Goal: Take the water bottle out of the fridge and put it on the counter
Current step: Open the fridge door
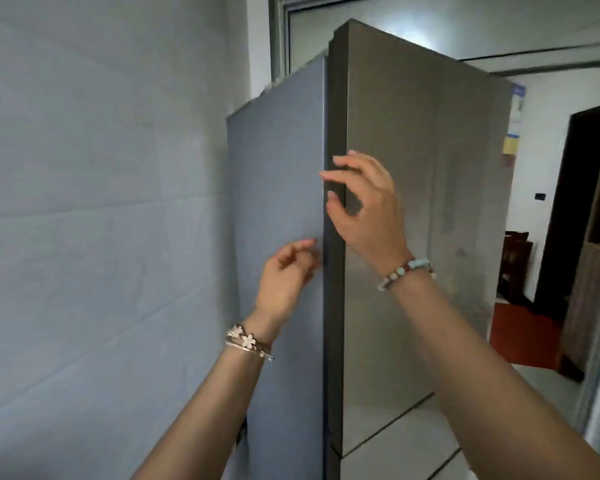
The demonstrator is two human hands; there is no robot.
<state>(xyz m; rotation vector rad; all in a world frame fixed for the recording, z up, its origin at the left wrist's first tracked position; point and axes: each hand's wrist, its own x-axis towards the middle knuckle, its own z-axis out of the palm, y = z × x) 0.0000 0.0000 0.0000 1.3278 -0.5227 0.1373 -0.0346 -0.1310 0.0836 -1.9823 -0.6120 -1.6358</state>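
Note:
A tall grey fridge (278, 188) stands against the tiled wall, seen from its side. Its brushed-metal door (423, 188) is closed or nearly so. My right hand (368, 206) curls its fingers around the door's dark front edge at chest height. My left hand (288, 275) hovers lower, fingers loosely bent, by the seam between the fridge's side and the door, holding nothing. The water bottle is hidden; the fridge's inside is not visible. No counter is in view.
A white tiled wall (101, 202) fills the left. To the right, a doorway (575, 209) leads to a room with a red floor and dark wooden furniture (515, 265). Light floor tiles (413, 445) lie below the door.

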